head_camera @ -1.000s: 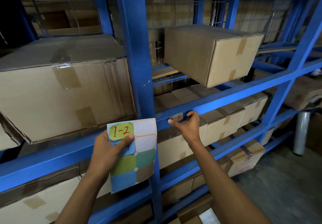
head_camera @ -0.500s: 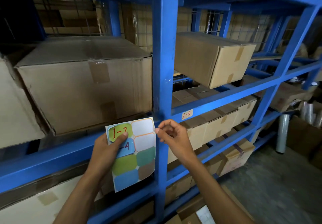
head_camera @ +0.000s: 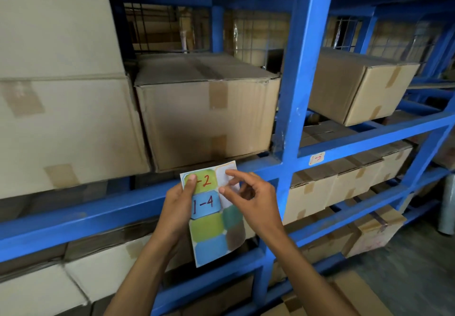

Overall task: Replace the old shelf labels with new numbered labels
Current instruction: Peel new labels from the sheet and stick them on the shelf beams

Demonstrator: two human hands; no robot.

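Blue rack (head_camera: 302, 74) w/ boxes, L hand (head_camera: 178, 207) grips label sheet (head_camera: 214, 214) – R hand (head_camera: 256, 197) fingertips pinching at it

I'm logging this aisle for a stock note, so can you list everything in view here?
Rack: one, blue metal, fills the view.
Boxes: many, brown cardboard, taped, on every shelf level.
Shelf label: one, pale with red writing, on the beam right of the upright.
Sticker sheet: one, green, blue, brown and white stickers; two read 1-2 and 1-4 in red; held in front of the beam.
Wrap roll: one, clear, standing on the floor at far right.
Left hand: grips the sheet's left edge, thumb on the 1-2 sticker.
Right hand: fingers curled at the sheet's upper right.
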